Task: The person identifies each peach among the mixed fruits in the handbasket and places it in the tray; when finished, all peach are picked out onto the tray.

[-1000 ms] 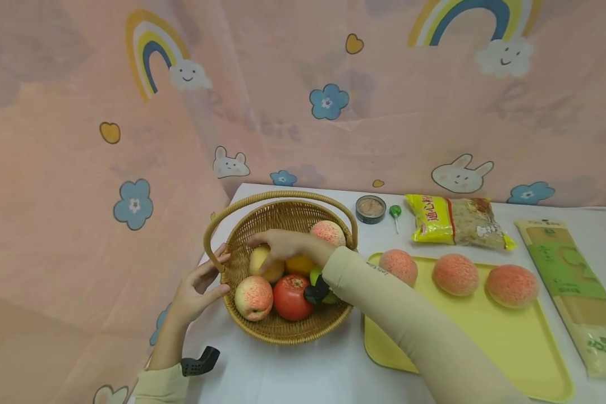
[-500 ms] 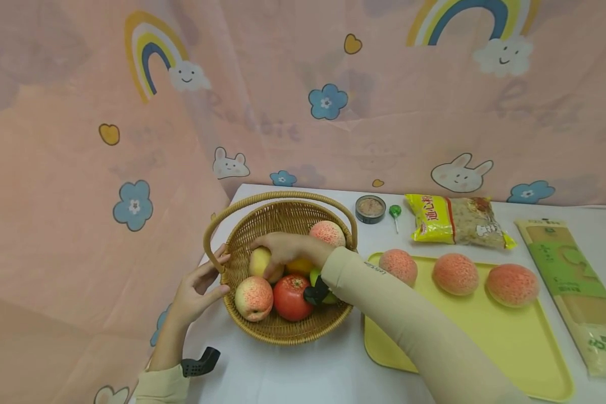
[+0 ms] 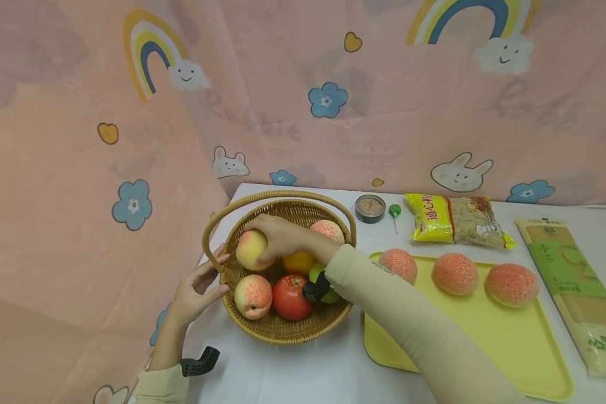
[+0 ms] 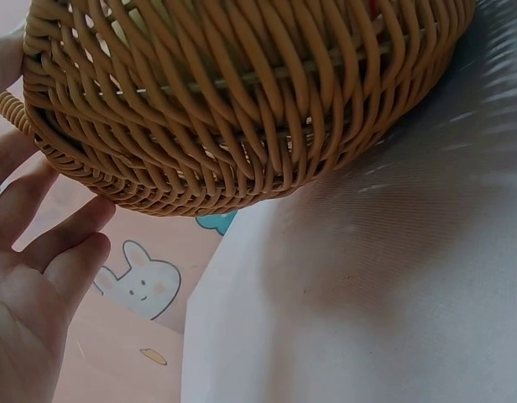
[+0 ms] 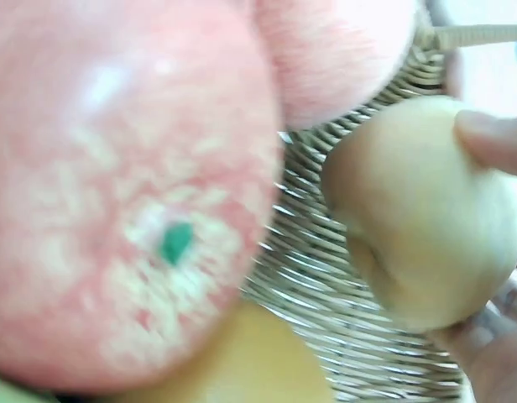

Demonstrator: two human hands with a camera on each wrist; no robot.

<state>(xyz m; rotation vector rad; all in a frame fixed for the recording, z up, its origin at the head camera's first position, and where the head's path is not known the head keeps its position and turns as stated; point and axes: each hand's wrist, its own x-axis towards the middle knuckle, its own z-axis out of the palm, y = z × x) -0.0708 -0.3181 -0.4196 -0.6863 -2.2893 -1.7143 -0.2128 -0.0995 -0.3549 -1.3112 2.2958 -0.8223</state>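
Observation:
In the head view a wicker basket (image 3: 288, 335) with an arched handle stands on the white table. My left hand (image 3: 198, 294) holds its left rim by the handle's base, thumb and fingers spread either side. The left wrist view has those fingers (image 4: 74, 243) against the basket's outer weave. Inside the basket, my right hand (image 3: 279, 238) grips a yellow-pink peach (image 3: 250, 249), fingers over its far side and thumb on the near side. Beneath it lie a speckled peach (image 3: 253, 297) and a red tomato-like fruit (image 3: 292, 297). Another speckled peach (image 3: 328, 230), an orange fruit (image 3: 299, 262) and a green fruit (image 3: 328, 293) sit further right.
Right of the basket, a yellow tray (image 3: 485, 342) bears three pink fruits (image 3: 455, 274). Behind are a round tin (image 3: 370, 209), a green lollipop (image 3: 395, 211) and a yellow food bag (image 3: 454, 221). A long green-labelled noodle pack (image 3: 575, 292) lies far right.
My right hand has taken the yellow-pink peach and shifted it up and left within the basket. My left hand has stayed at the rim.

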